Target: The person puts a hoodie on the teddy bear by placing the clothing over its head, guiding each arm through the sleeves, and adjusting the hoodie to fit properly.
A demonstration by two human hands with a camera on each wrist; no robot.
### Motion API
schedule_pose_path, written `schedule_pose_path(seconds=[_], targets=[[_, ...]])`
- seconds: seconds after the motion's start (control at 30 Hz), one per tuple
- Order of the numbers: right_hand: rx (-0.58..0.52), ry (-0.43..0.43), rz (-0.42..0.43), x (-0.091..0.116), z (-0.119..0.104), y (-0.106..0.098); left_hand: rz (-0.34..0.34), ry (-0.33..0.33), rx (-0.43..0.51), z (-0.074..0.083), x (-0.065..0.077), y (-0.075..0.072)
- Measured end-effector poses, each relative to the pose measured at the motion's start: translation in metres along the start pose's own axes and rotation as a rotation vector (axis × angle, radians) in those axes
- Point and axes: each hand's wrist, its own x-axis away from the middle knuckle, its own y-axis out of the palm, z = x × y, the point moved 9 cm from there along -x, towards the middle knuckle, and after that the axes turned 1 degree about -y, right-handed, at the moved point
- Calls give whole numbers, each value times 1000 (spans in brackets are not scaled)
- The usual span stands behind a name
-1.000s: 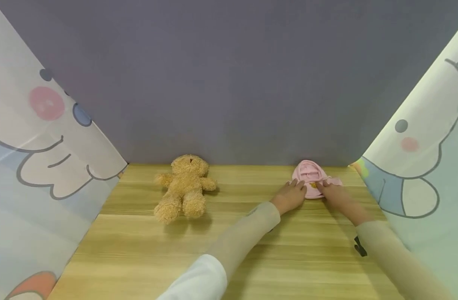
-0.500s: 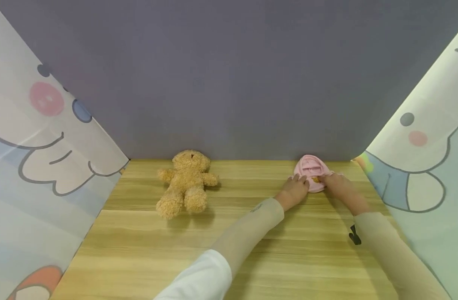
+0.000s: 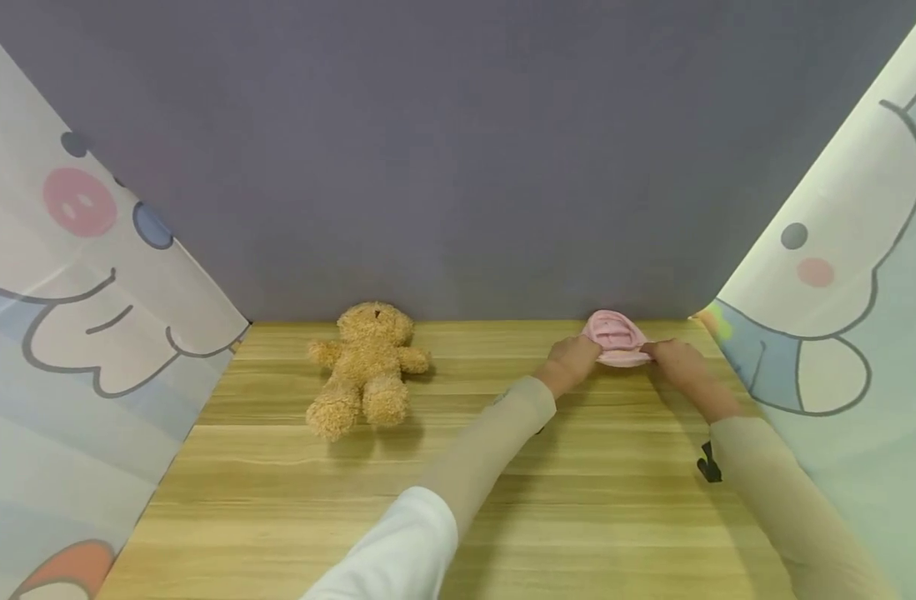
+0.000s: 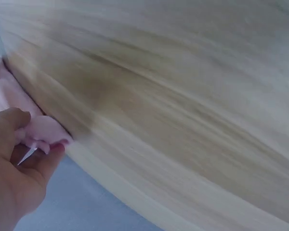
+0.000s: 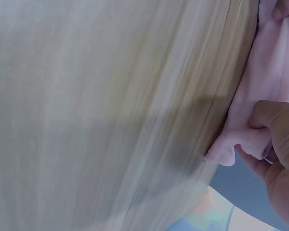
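Note:
A small pink hooded doll top (image 3: 615, 330) is at the back right of the wooden table, its hood toward the grey wall. My left hand (image 3: 575, 358) pinches its left side between thumb and fingers. On its right side, my right hand (image 3: 673, 360) pinches the fabric. The lower front looks bunched, with only a sliver of its yellow emblem showing. In the left wrist view, the pink cloth (image 4: 43, 127) is folded between thumb and fingertips. In the right wrist view, a sleeve-like end (image 5: 226, 149) hangs beside my thumb.
A tan teddy bear (image 3: 371, 362) lies on its back at the left of the table (image 3: 277, 517). A grey wall (image 3: 458, 167) stands behind the table. Cartoon-printed sheets (image 3: 795, 333) line both sides.
My hands have gone from lying on the doll top to pinching its two sides. Its lower front has lifted and folded up, covering most of the emblem. The bear stays put.

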Motion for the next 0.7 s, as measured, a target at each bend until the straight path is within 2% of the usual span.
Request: schedule_pose_path(seconds=[0.3,0.4,0.53,0.6,0.7], targets=[[-15,-31,58,-3,-12,-18,37,-26,-17,-9,4,-22],[12,-51,101,-3,-17,-31,56,-20,-11,-12,7,-36],[13,-118,203,-5,-31,-52,49,4,40,-20,15,-54],[-8,-126,240,-5,-37,-60,36,18,56,-25,19,-63],[-27,-115,279,-4,-45,-73,45,56,26,-31,23,-81]])
